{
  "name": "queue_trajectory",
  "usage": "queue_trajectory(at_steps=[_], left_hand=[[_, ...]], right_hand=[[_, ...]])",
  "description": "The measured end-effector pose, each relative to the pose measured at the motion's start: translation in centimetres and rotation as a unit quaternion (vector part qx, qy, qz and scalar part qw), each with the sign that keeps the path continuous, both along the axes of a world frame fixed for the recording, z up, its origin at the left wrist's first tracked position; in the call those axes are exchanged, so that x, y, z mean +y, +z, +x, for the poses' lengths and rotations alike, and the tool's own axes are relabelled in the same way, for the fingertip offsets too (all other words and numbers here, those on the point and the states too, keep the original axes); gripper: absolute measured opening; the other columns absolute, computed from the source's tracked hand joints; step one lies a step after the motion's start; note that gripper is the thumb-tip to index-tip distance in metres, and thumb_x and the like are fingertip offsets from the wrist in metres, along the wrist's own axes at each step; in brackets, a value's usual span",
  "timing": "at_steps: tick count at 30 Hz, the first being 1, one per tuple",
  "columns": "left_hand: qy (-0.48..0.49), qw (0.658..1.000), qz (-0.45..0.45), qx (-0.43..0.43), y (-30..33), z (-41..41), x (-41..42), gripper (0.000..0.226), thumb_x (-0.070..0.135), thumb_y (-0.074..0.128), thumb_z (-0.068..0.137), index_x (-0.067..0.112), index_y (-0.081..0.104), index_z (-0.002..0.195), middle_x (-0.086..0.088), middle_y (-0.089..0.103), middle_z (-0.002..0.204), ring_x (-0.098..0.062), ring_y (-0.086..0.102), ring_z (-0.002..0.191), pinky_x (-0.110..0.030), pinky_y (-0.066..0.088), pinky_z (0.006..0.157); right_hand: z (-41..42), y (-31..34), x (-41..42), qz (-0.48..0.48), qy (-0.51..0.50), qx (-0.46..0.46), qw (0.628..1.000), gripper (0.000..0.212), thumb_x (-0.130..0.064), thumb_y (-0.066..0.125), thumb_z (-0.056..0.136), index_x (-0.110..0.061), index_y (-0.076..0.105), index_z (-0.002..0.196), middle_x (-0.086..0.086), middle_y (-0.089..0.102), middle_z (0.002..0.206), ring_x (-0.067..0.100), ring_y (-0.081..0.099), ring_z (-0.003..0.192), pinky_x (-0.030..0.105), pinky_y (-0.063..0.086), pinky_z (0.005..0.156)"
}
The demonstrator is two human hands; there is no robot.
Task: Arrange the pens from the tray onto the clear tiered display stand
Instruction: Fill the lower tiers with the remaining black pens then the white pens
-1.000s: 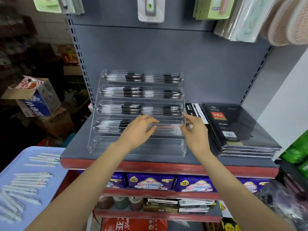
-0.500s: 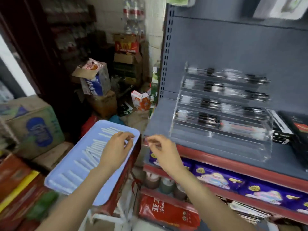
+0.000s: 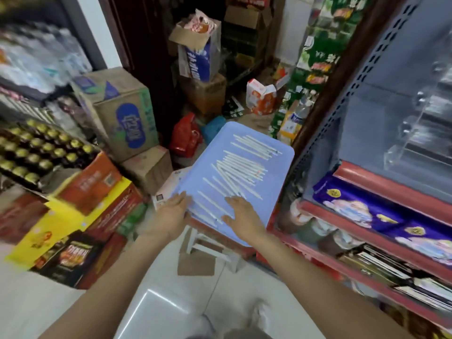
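A light blue tray [image 3: 276, 167] stands in the middle of the view with several white pens [image 3: 234, 172] lying across it. My left hand [image 3: 172, 212] is at the tray's near left edge, fingers straight, holding nothing. My right hand [image 3: 242, 216] lies flat over the near end of the tray, fingers spread above the closest pens. The clear tiered display stand [image 3: 425, 133] sits on the grey shelf at the far right, blurred and partly cut off by the frame edge.
Cardboard boxes [image 3: 119, 113] and red cartons [image 3: 97, 192] crowd the floor on the left. A red-edged shelf unit [image 3: 381, 189] with purple packets [image 3: 367, 209] runs along the right. A white stool [image 3: 210, 250] shows under the tray. Pale floor tiles lie below my arms.
My view has swung left and down from the stand to the tray. Both hands left the stand's lower tier and came down over the near end of the tray.
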State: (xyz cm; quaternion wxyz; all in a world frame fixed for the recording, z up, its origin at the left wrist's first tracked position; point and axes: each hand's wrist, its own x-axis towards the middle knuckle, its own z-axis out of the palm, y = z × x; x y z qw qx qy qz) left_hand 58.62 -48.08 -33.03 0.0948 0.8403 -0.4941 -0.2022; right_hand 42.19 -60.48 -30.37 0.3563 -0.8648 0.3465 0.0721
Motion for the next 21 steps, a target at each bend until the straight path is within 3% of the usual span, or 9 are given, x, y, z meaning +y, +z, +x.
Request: queue_trajectory(at_steps=[6, 11, 14, 21], left_hand=[[-0.029, 0.999, 0.03, -0.021, -0.9, 0.4, 0.8, 0.054, 0.026, 0.031, 0.101, 0.013, 0.011, 0.149, -0.006, 0.001, 0.158, -0.022, 0.002, 0.146, -0.033, 0.003, 0.117], [0.018, 0.998, -0.056, 0.036, -0.8, 1.2, 0.8, 0.051, 0.019, 0.047, 0.096, 0.011, 0.032, 0.144, -0.007, 0.02, 0.155, -0.022, 0.02, 0.143, -0.029, 0.017, 0.115], [0.036, 0.995, -0.071, 0.054, -0.6, 1.7, 0.4, 0.045, 0.018, 0.054, 0.093, 0.011, 0.044, 0.137, -0.007, 0.036, 0.147, -0.024, 0.032, 0.136, -0.029, 0.027, 0.11], [0.056, 0.995, -0.057, 0.059, 0.4, 2.1, -1.4, 0.048, 0.015, 0.064, 0.086, 0.013, 0.047, 0.131, -0.007, 0.044, 0.134, -0.025, 0.038, 0.125, -0.03, 0.034, 0.1]], right_hand=[[2.7, -1.1, 1.0, -0.114, 0.013, 0.028, 0.993, 0.051, -0.028, 0.052, 0.095, -0.014, 0.035, 0.142, 0.007, 0.035, 0.139, 0.025, 0.032, 0.13, 0.039, 0.039, 0.103], [4.0, -1.2, 1.4, -0.145, 0.028, 0.036, 0.988, 0.052, -0.034, 0.06, 0.09, -0.013, 0.043, 0.134, 0.008, 0.038, 0.13, 0.026, 0.035, 0.124, 0.037, 0.043, 0.096], [4.5, -1.4, 1.7, -0.134, 0.033, 0.053, 0.989, 0.055, -0.034, 0.061, 0.089, -0.012, 0.038, 0.134, 0.01, 0.036, 0.129, 0.027, 0.035, 0.122, 0.037, 0.044, 0.092], [5.0, -0.8, 1.4, -0.17, 0.05, 0.129, 0.976, 0.043, -0.035, 0.055, 0.091, -0.006, 0.044, 0.121, 0.014, 0.044, 0.124, 0.029, 0.039, 0.12, 0.037, 0.044, 0.084]])
